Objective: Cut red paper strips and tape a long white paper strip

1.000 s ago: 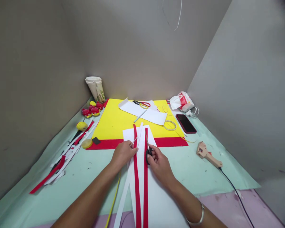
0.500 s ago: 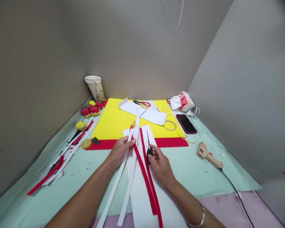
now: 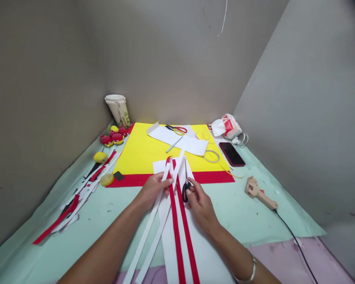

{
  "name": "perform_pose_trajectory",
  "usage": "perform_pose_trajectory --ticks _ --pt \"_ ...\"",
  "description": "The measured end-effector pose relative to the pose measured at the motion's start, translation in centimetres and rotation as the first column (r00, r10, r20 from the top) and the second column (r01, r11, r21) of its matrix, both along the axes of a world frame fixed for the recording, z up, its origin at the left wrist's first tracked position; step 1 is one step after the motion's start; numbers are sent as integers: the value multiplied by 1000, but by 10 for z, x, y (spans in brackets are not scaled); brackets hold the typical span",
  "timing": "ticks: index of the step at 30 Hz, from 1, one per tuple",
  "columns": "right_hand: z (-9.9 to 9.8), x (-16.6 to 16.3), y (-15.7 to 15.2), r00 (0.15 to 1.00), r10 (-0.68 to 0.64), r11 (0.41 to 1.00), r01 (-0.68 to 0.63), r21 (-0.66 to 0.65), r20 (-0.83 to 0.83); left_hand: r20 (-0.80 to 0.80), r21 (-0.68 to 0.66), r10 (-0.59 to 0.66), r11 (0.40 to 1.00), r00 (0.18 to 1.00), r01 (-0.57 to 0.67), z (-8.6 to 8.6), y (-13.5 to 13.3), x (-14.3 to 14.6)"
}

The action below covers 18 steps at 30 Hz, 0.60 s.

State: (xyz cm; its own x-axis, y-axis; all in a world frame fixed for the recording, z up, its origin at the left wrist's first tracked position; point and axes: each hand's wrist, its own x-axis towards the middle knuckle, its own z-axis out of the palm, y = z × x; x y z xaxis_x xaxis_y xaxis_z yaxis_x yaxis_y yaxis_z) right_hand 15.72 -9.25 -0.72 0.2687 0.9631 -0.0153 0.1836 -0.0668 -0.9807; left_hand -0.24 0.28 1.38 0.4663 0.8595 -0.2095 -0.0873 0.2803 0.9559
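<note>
My left hand (image 3: pixel 156 188) pinches several long strips near their far ends. Among them are white strips (image 3: pixel 150 225) fanning to the left and a red strip (image 3: pixel 176 228) running toward me. A second red strip (image 3: pixel 189 240) lies just right of it; whether my fingers hold it too, I cannot tell. My right hand (image 3: pixel 201 205) is closed around the black handles of small scissors (image 3: pixel 185 185), whose blades point away from me, right of the strips. Beneath both hands lies a white sheet (image 3: pixel 208 260).
Yellow sheet (image 3: pixel 136 152) with red edging bears scissors (image 3: pixel 176 129), a pencil (image 3: pixel 174 144), white paper (image 3: pixel 192 145) and a tape ring (image 3: pixel 211 156). A glue gun (image 3: pixel 260 193) and phone (image 3: pixel 232 154) lie right. Scraps (image 3: pixel 68 215) and a cup (image 3: pixel 118 108) are left.
The strips in my left hand have shifted: a white strip's far end now tilts right and reaches less far, and the red strips lie straighter. The scissors have barely moved.
</note>
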Motion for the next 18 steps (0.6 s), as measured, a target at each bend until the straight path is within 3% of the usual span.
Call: perform_pose_trajectory --ticks 13,18 --pt "-4 1 1 999 -37 999 37 12 8 -19 -22 16 1000 1000 -17 0 2 1" --pt "-6 1 0 998 -55 998 55 21 2 -44 -19 75 997 996 -76 -2 3 2"
